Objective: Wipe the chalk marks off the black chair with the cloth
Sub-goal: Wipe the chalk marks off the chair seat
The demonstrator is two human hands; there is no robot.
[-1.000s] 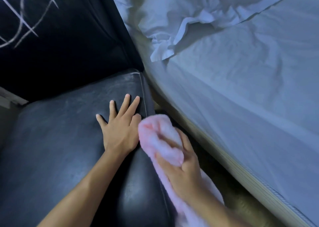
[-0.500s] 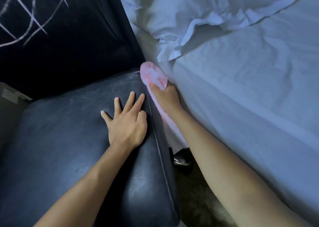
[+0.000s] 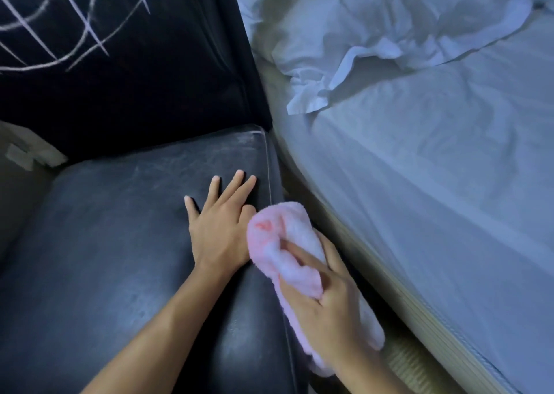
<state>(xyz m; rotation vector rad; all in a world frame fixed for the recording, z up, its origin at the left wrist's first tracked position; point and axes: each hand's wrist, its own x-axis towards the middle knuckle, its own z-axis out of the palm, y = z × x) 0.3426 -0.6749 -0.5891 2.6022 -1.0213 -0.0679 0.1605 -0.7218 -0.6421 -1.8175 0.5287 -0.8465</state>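
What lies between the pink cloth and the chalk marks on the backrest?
In the head view, between the pink cloth and the chalk marks: the left hand flat on the black seat cushion, then unmarked backrest.

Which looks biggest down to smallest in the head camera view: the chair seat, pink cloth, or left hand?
1. chair seat
2. pink cloth
3. left hand
The cloth and hand look close, and the cloth is partly hidden by the right hand.
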